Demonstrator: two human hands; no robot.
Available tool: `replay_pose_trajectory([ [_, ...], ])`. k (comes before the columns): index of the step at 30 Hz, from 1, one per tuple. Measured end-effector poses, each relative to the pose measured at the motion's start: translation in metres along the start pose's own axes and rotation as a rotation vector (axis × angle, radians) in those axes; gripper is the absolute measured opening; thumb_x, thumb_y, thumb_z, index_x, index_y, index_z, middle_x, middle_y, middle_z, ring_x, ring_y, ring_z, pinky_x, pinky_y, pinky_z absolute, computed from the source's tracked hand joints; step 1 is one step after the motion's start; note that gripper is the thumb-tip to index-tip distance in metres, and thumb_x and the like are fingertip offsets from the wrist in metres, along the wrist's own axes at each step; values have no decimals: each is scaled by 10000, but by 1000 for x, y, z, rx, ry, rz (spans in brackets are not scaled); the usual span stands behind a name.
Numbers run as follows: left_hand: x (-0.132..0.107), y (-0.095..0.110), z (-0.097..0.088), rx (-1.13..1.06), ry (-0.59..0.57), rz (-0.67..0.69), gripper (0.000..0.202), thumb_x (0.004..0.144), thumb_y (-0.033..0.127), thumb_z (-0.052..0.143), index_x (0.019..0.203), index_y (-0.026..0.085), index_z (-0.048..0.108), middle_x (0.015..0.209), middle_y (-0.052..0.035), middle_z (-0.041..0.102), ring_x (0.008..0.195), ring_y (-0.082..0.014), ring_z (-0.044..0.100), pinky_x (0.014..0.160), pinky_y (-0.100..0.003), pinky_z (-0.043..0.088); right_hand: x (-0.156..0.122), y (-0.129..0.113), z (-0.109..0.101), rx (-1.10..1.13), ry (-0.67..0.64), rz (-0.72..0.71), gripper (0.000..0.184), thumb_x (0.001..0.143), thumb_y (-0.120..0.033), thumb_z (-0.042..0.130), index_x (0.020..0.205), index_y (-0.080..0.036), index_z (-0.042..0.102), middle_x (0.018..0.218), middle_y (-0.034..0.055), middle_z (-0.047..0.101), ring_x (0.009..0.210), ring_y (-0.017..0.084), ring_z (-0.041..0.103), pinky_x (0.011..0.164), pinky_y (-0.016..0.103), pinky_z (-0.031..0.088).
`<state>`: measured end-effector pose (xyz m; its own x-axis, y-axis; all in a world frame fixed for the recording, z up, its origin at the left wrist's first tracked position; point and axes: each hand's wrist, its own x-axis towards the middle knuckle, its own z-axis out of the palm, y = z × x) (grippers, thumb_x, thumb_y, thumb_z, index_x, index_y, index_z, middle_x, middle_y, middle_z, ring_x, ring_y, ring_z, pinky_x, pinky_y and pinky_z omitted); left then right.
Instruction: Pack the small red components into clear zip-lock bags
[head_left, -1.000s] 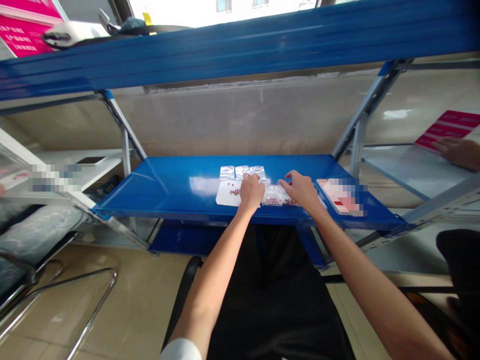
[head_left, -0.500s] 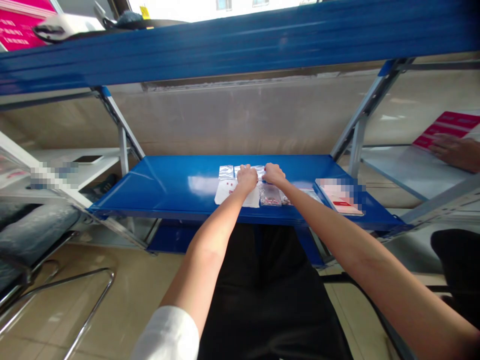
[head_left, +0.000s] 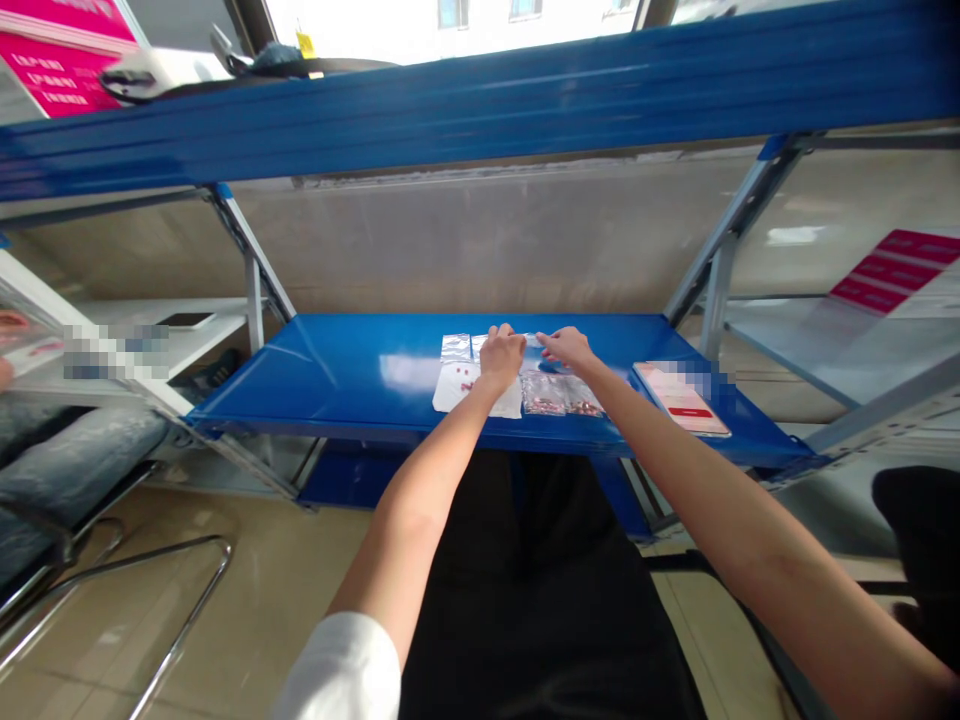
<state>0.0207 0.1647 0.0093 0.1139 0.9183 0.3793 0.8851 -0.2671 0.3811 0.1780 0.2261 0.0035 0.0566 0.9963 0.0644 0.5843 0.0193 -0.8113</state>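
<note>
My left hand (head_left: 502, 356) is closed in a pinch over the back edge of a white sheet (head_left: 450, 392). Its fingertips grip a small clear plastic bag (head_left: 532, 341). From the right, the pinched fingers of my right hand (head_left: 568, 347) hold the same bag's other side. Some small red pieces (head_left: 466, 386) lie on the white sheet. A flat clear bag (head_left: 454, 347) rests behind the sheet's left part. Right of the sheet lie a clear bag of small reddish pieces (head_left: 543, 394) and a second filled bag (head_left: 582, 396).
A pink and white booklet (head_left: 684, 400) lies at the right of the blue shelf (head_left: 337, 375). Slanted metal struts (head_left: 259, 255) flank it, and a blue beam (head_left: 480, 110) crosses above. White side tables stand left and right, with a metal-framed chair (head_left: 217, 560) at left.
My right hand has moved a little to the right, away from the left, and the bag between them shows more. The other person's hand at the right has left the view.
</note>
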Motion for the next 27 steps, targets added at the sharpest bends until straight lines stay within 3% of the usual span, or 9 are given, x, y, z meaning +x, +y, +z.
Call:
replay_pose_trajectory([
  [2,-7,7,-5,-61,73,25,345,1072,279,439,1059,231,781,1257,-116,635,1230,-266,517,986,-345,472,-8,-4,-7,264,-106,114,334,892,-452,768,836,-139,667,811,178,768,709,265,748,656,375,579],
  [4,-19,13,-10,-127,128,38,321,1068,313,470,1104,251,783,1253,-102,643,1218,-256,544,973,-326,479,-19,-6,-11,486,-169,131,331,816,-387,847,951,-139,674,876,157,785,729,242,756,612,314,559],
  [7,-45,14,-22,-256,202,21,304,1040,366,549,1251,267,745,1275,-103,651,1197,-249,590,971,-321,495,-43,-7,-16,615,-114,63,458,702,-265,895,1084,-154,668,955,125,795,803,226,769,576,245,518],
  [9,-66,4,-34,-310,229,-47,345,1029,341,568,1341,268,695,1237,-100,681,1128,-237,631,964,-324,507,-62,-8,-16,633,-69,30,456,703,-272,868,1103,-171,672,984,107,795,830,218,772,552,218,492],
  [11,-88,-12,-47,-292,182,-145,303,1018,243,550,1258,225,733,1123,-94,726,1055,-230,659,947,-323,515,-85,-11,-11,636,-49,27,395,713,-290,844,1055,-187,676,966,87,788,834,223,778,525,204,478],
  [16,-130,-47,-66,7,130,-284,272,1008,209,544,1153,205,774,1224,-116,731,1140,-289,634,1018,-389,476,-127,-32,20,608,-112,-31,236,773,-299,783,912,-208,615,865,56,759,823,236,796,543,215,533],
  [22,-145,-46,-62,213,33,-316,289,1026,244,518,1191,236,755,1300,-123,688,1164,-326,593,933,-410,476,-139,-40,62,359,-40,-84,84,799,-184,654,844,-214,590,796,38,746,764,220,787,618,263,584],
  [27,-156,-43,-59,259,40,-314,287,1041,258,481,1117,228,756,1233,-134,698,1130,-331,581,906,-424,473,-144,-35,73,299,-49,-105,100,802,-136,588,848,-224,578,786,30,743,726,207,770,637,277,575],
])
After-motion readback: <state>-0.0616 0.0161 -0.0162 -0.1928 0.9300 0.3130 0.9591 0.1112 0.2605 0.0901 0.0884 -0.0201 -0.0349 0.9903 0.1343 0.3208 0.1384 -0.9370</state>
